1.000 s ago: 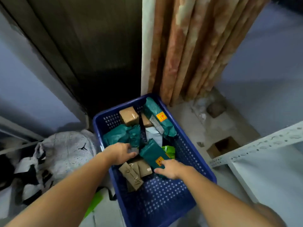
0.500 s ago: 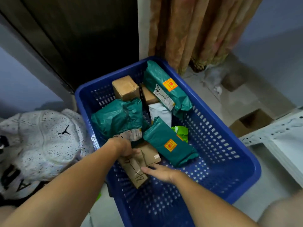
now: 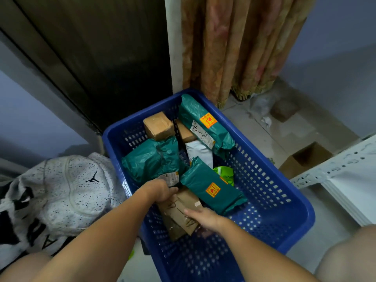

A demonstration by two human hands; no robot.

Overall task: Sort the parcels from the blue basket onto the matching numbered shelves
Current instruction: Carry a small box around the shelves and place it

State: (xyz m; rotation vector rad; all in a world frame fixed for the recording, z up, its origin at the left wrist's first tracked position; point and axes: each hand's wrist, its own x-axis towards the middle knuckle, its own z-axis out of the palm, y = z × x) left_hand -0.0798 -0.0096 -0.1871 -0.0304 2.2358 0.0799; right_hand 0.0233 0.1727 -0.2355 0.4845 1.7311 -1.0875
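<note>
Left hand (image 3: 160,191) curls round the far end of a brown parcel (image 3: 179,212). Right hand (image 3: 203,217) lies on its near edge, fingers fairly straight. Parcel sits low in the blue basket (image 3: 284,226), not lifted. Green parcels (image 3: 211,192) and a tan box (image 3: 158,125) are inside too. No parcel seen on the white shelf (image 3: 333,169), so sorting looks barely begun.

Both bare arms reach forward and down; the left grip (image 3: 160,191) curls round a flat brown paper parcel (image 3: 175,214), the right grip (image 3: 203,217) lies flat on it.
</note>
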